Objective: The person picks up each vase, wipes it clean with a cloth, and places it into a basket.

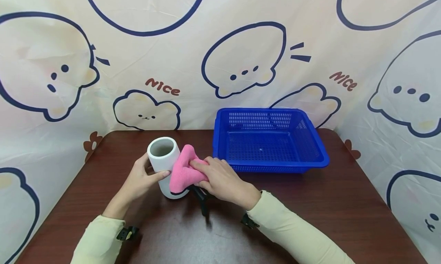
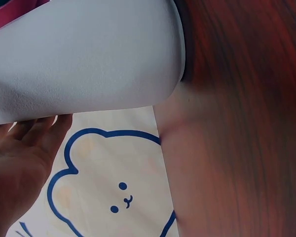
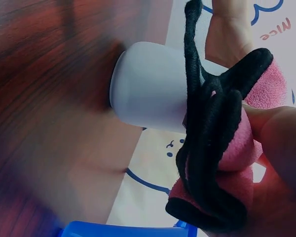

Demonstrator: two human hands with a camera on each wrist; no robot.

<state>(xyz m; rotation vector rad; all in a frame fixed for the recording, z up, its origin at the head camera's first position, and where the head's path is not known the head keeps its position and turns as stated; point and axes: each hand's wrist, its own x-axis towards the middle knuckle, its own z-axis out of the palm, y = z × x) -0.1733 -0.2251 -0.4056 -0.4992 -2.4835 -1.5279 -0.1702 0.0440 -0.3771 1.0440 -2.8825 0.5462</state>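
A white cylindrical vase [image 1: 165,160] stands on the table with its round mouth up. My left hand [image 1: 142,176] holds it from the left, thumb on the near side; in the left wrist view, the fingers [image 2: 56,133] lie against its wall. In my right hand [image 1: 224,179] is a pink fuzzy cloth [image 1: 186,170], which I press against the vase's right side. Black edging and a dangling black strap [image 3: 192,44] show on the cloth in the right wrist view; its exact kind is unclear. Part of the vase is hidden behind the cloth.
A blue perforated plastic basket [image 1: 268,166] sits at the back right of the brown wooden table [image 1: 193,237]. Behind and at both sides hangs a pale curtain [image 1: 186,64] with cartoon drawings, close to the table edges.
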